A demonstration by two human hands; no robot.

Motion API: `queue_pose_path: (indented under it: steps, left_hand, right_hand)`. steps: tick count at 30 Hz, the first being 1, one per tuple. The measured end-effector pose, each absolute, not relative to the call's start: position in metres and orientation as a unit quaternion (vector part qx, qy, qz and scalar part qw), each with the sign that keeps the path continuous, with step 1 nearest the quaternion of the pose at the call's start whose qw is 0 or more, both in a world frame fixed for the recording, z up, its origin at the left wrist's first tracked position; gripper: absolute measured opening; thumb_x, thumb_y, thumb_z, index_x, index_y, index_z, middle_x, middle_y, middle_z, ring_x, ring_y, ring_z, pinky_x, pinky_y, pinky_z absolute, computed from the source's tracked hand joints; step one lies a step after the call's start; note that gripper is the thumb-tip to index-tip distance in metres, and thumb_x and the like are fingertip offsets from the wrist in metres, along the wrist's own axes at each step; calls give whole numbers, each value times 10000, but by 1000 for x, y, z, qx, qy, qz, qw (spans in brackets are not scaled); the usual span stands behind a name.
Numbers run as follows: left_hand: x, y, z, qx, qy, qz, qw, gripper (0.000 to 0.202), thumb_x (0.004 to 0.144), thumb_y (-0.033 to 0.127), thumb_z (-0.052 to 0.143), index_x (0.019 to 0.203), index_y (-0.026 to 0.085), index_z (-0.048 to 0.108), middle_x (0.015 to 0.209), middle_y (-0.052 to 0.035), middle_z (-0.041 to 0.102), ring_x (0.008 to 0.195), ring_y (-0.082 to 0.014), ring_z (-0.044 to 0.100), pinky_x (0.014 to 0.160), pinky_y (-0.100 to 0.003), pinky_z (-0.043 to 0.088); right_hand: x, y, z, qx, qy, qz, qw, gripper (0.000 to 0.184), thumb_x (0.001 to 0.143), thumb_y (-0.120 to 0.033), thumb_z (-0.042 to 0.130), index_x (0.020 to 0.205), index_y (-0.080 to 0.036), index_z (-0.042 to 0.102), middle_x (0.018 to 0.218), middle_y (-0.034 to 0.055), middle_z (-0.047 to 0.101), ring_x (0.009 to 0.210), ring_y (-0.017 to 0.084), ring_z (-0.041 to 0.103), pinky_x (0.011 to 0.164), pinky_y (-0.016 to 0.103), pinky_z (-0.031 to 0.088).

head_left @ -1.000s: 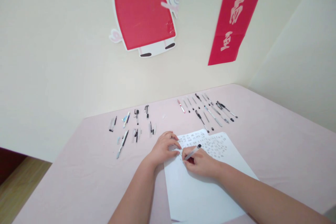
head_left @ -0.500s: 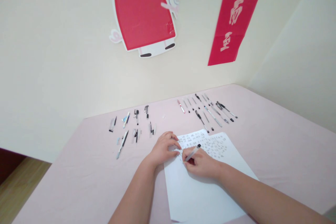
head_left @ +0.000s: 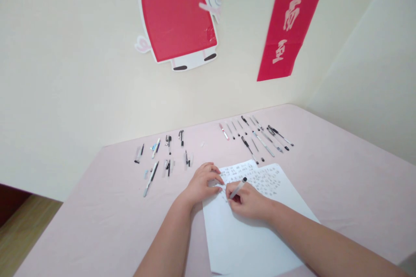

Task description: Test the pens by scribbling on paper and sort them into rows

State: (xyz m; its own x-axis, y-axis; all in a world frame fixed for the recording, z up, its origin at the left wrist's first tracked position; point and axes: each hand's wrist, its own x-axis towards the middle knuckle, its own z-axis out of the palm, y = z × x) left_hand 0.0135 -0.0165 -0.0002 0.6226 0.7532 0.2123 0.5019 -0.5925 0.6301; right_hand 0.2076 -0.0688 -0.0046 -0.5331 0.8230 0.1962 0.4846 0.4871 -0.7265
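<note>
My right hand (head_left: 244, 199) is closed around a pen (head_left: 238, 188) with a pale, see-through barrel and a black end. It rests on a white sheet of paper (head_left: 247, 242), the pen's tip low by the fingers and partly hidden. Rows of small handwritten marks cover the upper part of the sheet. Just left of it, my left hand (head_left: 205, 181) lies on the paper's left edge with its fingers spread, holding nothing. A second written sheet (head_left: 238, 169) shows at the top, partly covered.
Beyond the paper to the right lie several pens and refills (head_left: 262, 143) in rows. Pens with loose caps and parts (head_left: 168, 167) are spread at the left. A pink cloth (head_left: 351, 173) covers the surface, which meets the wall (head_left: 97, 73) at the back.
The pen's black end has shifted very slightly left and tilts a little more upright. Both hands stay in nearly the same place.
</note>
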Motion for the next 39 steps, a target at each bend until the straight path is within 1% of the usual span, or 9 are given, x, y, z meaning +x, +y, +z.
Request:
queue_pose_path:
  steps: [10,14,20,23,26,29,32,35,39]
  left_hand:
    - [13,-17,-2,853,364,258,272,110,706,180,658,763,262,703,995,-16,611,1062,-190,499,1047,-384,296]
    - [14,-17,-2,843,364,280,280,113,741,182,611,746,250,701,934,-20,625,1003,-181,525,1018,-373,328]
    - [15,-18,-5,808,396,318,300,143,771,167,549,803,222,677,911,-40,628,1008,-187,532,939,-349,392]
    - [14,-16,-9,788,421,345,286,150,777,163,523,823,202,660,895,-46,623,949,-183,553,892,-348,417]
    - [13,-14,-12,771,445,369,268,162,797,161,484,821,182,644,848,-46,613,850,-166,566,802,-323,450]
    - [11,-12,-14,754,474,383,247,172,808,150,463,818,175,633,837,-45,604,806,-156,565,750,-303,458]
    - [11,-11,-13,752,481,389,227,180,801,128,461,845,174,630,864,-48,602,831,-158,569,764,-305,461]
    - [13,-6,-9,753,495,386,199,183,791,122,480,887,180,624,905,-49,601,878,-167,569,804,-316,457]
    - [16,16,-1,752,541,349,142,242,770,89,474,948,179,610,966,-56,588,932,-177,565,853,-323,445]
  right_hand:
    - [208,-61,-7,-461,-750,365,301,96,706,-102,495,693,-190,533,584,-47,461,542,100,427,524,213,340]
    - [209,-59,-10,-456,-737,385,317,81,730,-118,492,714,-188,530,613,-42,468,567,104,433,536,215,345]
    - [210,-57,-3,-459,-716,403,339,125,720,-108,481,742,-187,575,669,-17,534,622,122,481,580,232,377]
    - [211,-57,4,-464,-707,408,345,162,724,-120,471,758,-185,616,723,11,583,682,144,525,623,254,400]
    - [213,-56,7,-451,-701,420,359,173,768,-179,472,797,-187,643,754,32,601,740,164,549,672,277,415]
    - [214,-56,6,-437,-687,450,367,200,811,-256,468,861,-182,647,764,40,598,709,161,553,662,283,422]
    - [215,-55,2,-440,-658,484,374,186,827,-275,460,903,-188,606,715,14,570,625,138,518,600,265,404]
    - [215,-53,-1,-453,-638,483,393,88,823,-263,476,858,-212,539,645,-34,510,551,112,441,535,235,349]
    - [216,-52,3,-475,-641,444,408,61,830,-263,479,804,-215,504,625,-46,479,558,110,420,541,234,329]
